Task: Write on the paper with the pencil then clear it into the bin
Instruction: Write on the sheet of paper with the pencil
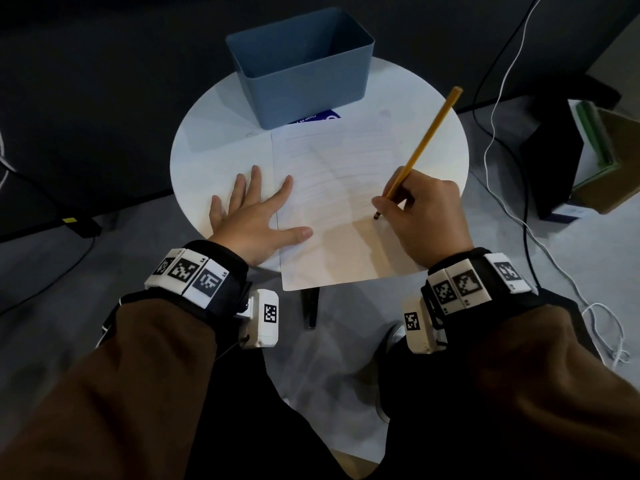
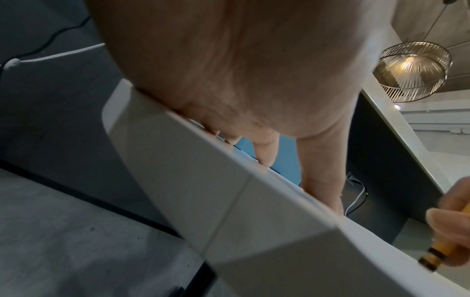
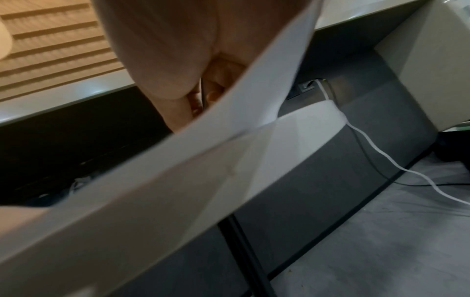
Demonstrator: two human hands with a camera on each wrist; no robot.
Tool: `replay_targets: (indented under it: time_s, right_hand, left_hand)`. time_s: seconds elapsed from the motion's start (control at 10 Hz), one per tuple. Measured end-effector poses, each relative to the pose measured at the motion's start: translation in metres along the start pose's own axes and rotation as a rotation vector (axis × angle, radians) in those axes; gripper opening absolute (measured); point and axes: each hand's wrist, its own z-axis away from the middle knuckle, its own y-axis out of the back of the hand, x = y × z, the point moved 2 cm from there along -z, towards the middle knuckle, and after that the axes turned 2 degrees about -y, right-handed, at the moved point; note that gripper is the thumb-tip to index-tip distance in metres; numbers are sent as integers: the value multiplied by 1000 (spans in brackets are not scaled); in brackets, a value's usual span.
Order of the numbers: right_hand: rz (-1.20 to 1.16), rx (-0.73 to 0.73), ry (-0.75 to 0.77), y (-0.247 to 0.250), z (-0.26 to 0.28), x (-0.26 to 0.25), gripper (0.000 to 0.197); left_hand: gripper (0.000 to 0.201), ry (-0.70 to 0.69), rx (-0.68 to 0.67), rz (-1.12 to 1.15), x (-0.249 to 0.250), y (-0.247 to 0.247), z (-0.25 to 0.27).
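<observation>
While the right hand curls its fingers tight around the pencil near its lower end, the dark tip rests on the paper. From there the pencil's long axis slants up and away to the right, its blunt end highest. Spread flat, the left hand presses its straight fingers on the paper's left edge. The paper lies on the round white surface, its near edge overhanging, just before the blue bin.

Right hand gripping pencil on paper, left hand flat
</observation>
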Motion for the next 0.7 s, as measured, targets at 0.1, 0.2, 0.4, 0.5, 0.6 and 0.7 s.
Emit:
replay_targets:
  time_s: [0.1,0.2,0.4,0.5,0.6,0.7]
  right_hand:
    - [8,-41,30,-8,1,-6,14]
    - [74,-11,8,1,-3,1,16]
    - [48,46,-12,10,-3,5,14]
    - [39,10,14,4,-2,2,14]
    - [88,21,-3,10,-4,10,16]
    - [88,77,-32,21,-7,19,14]
  left_hand:
    - [88,-1,0,3,0,-1,0]
    - [89,-4,4,-4,0,0,-1]
    - [89,-7,2,4,-1,-1,-2]
    - [89,-6,1,1,-1,-1,-2]
    - [89,-4,2,-2,0,0,-1]
    - [89,-5,4,2,0,-1,-1]
